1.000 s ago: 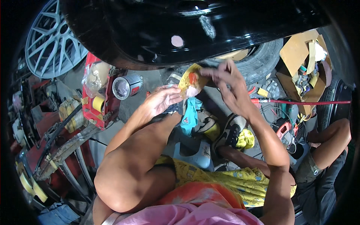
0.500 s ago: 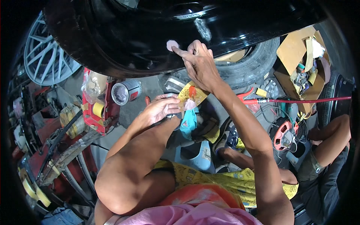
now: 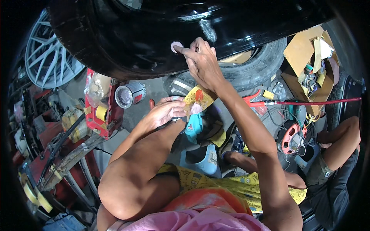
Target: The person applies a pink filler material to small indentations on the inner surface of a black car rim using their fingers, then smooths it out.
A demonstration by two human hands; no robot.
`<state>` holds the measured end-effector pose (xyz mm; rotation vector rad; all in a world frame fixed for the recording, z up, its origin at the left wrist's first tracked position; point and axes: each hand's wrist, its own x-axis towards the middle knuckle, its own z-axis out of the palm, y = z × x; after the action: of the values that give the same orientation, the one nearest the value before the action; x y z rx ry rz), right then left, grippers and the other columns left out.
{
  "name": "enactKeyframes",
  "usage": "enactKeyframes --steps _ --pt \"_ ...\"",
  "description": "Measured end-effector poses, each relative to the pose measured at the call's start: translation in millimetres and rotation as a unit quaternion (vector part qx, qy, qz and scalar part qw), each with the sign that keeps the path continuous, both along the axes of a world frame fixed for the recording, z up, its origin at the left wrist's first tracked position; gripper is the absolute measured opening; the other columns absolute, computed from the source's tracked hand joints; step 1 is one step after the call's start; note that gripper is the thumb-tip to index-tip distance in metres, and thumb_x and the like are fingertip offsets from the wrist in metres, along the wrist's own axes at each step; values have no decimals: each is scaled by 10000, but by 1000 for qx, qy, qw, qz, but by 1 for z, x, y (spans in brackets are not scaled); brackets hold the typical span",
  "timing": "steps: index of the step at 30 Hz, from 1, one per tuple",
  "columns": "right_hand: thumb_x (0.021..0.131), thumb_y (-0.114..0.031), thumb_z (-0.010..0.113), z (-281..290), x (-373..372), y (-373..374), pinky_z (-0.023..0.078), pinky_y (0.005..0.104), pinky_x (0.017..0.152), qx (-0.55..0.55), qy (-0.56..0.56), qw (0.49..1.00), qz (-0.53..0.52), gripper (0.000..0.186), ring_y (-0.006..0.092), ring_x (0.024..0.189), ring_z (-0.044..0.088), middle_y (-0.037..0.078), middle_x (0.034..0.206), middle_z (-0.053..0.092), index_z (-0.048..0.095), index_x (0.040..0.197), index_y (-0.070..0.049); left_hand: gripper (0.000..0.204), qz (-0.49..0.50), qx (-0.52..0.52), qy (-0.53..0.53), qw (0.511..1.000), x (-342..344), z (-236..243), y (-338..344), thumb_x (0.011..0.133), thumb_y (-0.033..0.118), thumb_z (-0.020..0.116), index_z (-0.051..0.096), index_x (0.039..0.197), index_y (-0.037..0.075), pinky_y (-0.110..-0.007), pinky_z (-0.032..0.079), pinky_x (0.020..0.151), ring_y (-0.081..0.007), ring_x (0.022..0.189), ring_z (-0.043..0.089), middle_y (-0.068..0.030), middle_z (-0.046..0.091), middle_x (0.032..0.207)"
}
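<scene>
The index finger of my right hand [image 3: 204, 61] is stretched out, its tip on a round pink patch [image 3: 175, 45], which looks like filler paste, on a glossy black car body panel [image 3: 154, 23]. The other fingers of that hand are bent, and I see nothing held in them. Below it, my left hand [image 3: 166, 111] rests near my raised knee and grips the edge of a yellow sheet [image 3: 208, 99]. On the sheet lie a red-orange smear and a pale pink lump of paste [image 3: 196, 108]. A teal cloth [image 3: 194, 128] hangs just under the sheet.
An open can [image 3: 125, 96] stands by a red jack-like frame [image 3: 90, 115] at left. Under the panel lies a tire [image 3: 254, 73]. At right are a cardboard box [image 3: 300, 50], a red hose [image 3: 320, 102] and another person's leg [image 3: 341, 144]. A blue stool [image 3: 200, 161] sits below.
My right fingertip has shifted slightly left and down on the pink patch, covering more of its lower middle. My left hand and the yellow sheet are nearly still.
</scene>
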<state>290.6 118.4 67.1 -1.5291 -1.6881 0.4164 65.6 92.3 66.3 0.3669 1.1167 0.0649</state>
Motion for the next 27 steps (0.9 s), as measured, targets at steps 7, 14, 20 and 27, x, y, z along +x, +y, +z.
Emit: enactKeyframes --steps 7,14,20,27 --pt "885 -44 597 -9 -1 12 384 385 746 14 0 1000 -9 390 244 866 519 107 906 510 701 1223 -209 266 2 -7 -5 1000 -1 -4 -1 891 44 685 557 1115 -23 -338 614 777 -232 856 707 -129 646 1044" --pt "838 -62 598 -3 6 -7 340 392 755 -18 -21 999 41 465 260 890 475 108 949 486 648 1269 -230 240 12 1 -2 1000 -5 -2 -1 897 36 676 565 1101 -28 -333 617 763 -246 848 713 -141 660 1013" --pt "834 -56 611 0 1 0 342 394 752 6 -12 999 33 465 258 876 482 107 947 490 643 1265 -228 236 3 -2 -6 1000 -2 4 0 898 37 676 569 1096 -35 -332 616 774 -251 860 715 -150 665 1023" --pt "826 -69 633 -10 8 16 361 401 754 24 -44 999 20 433 262 904 510 119 974 515 664 1230 -221 224 5 0 -16 1000 -3 -1 -1 902 41 673 576 1089 -34 -346 619 771 -247 864 714 -145 667 1021"
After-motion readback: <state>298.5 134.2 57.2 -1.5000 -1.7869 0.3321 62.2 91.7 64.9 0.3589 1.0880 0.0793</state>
